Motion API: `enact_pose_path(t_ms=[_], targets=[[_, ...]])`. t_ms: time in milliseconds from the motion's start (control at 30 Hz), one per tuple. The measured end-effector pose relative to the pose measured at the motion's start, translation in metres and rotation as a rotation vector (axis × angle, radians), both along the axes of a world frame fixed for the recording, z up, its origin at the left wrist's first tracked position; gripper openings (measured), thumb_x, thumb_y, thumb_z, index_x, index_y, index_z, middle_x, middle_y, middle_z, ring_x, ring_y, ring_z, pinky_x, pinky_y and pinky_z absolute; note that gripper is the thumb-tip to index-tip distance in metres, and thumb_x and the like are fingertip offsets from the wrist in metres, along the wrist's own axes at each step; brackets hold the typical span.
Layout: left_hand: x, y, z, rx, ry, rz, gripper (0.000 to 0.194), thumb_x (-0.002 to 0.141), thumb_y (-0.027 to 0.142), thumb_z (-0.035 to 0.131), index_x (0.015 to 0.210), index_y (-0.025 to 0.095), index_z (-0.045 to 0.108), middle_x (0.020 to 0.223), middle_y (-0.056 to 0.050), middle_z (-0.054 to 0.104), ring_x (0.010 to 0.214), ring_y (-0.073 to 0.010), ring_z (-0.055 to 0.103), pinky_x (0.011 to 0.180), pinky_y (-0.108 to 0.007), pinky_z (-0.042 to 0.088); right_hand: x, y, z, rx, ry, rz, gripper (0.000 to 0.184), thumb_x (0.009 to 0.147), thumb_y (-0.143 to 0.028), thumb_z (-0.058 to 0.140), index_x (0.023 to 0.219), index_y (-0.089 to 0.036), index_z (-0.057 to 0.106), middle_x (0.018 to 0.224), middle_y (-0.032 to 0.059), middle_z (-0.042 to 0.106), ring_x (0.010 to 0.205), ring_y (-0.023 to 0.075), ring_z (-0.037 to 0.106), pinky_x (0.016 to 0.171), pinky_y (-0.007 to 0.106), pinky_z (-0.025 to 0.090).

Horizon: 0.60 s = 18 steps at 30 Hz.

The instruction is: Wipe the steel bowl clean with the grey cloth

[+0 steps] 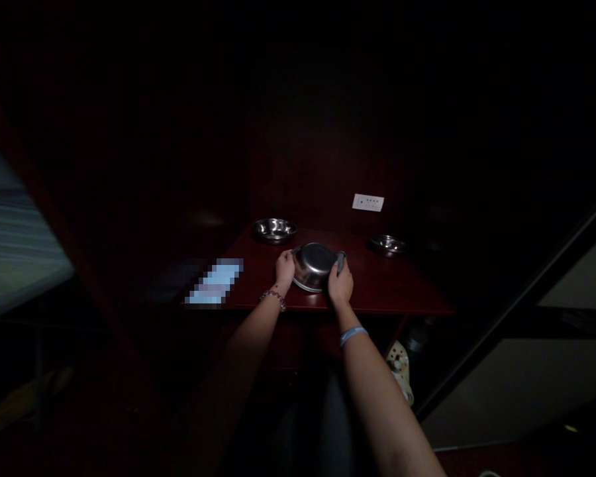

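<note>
Two bare forearms [377, 397] reach up from the lower edge toward a dark red bench [402, 291], one wearing a beaded bracelet [274, 299] and the other a blue wristband [353, 334]. Between the hands, near the front edge of the bench, is a metal pot [315, 262], turned over so that its base faces up and its rim points down. Left hand [285, 267] and right hand [340, 285] hold it from opposite sides, probably to share the weight and keep it from tipping. Each grip is narrow, taken up by the pot's side; a grey piece, seemingly a handle [341, 262], stands by the right thumb. Whether the rim touches the bench, I cannot tell.

Farther back sit a left bowl [275, 230] and a right bowl [388, 246], both right way up, well apart, likely so that neither crowds the pot. One white socket plate [368, 203] is fixed low on the back wall, perhaps for easy reach from the bench.

Counted up: one pot, two bowls, one socket plate, one bracelet, one wristband, one pale shoe [400, 372] below the bench, and one bright blue patch [214, 281] at the left, too blurred to identify.
</note>
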<state>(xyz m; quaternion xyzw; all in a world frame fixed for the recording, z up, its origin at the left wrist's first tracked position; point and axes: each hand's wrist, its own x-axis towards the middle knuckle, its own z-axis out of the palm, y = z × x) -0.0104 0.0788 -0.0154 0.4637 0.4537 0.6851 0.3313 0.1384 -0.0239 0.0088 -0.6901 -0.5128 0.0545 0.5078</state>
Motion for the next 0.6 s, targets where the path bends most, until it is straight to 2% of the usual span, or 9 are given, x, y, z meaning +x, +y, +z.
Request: enact_pose_path(t_ms=[167,367,600], targets=[[-0.003,0.002,0.001,0.04,-0.144,0.031,0.027,0.087,0.025,0.043,0.097,0.015,0.066,0.103,-0.011,0.07,0.096,-0.02,0.065,0.094,-0.036,0.047,-0.01,-0.001,0.0,-0.037,0.06,0.121,0.068,0.096,-0.05,0.025,0.149,-0.007,0.032,0.145,0.0213,0.048,0.129,0.0287,0.053,0.107,0.043,0.04],[-0.005,-0.004,0.004,0.02,-0.276,0.043,0.028,0.092,0.027,0.04,0.104,0.016,0.062,0.107,-0.011,0.068,0.094,-0.0184,0.065,0.093,-0.035,0.049,-0.021,-0.003,0.001,-0.094,0.08,0.195,0.076,0.095,-0.056,0.026,0.151,-0.005,0.024,0.149,0.0228,0.043,0.133,0.0305,0.049,0.111,0.044,0.037],[-0.004,-0.004,0.006,0.01,-0.228,0.057,0.02,0.093,0.024,0.043,0.106,0.019,0.058,0.109,-0.009,0.066,0.1,-0.0168,0.062,0.097,-0.033,0.046,-0.025,-0.003,0.003,-0.117,0.105,0.271,0.085,0.093,-0.062,0.025,0.153,-0.003,0.017,0.157,0.0212,0.03,0.143,0.0282,0.036,0.117,0.041,0.028]])
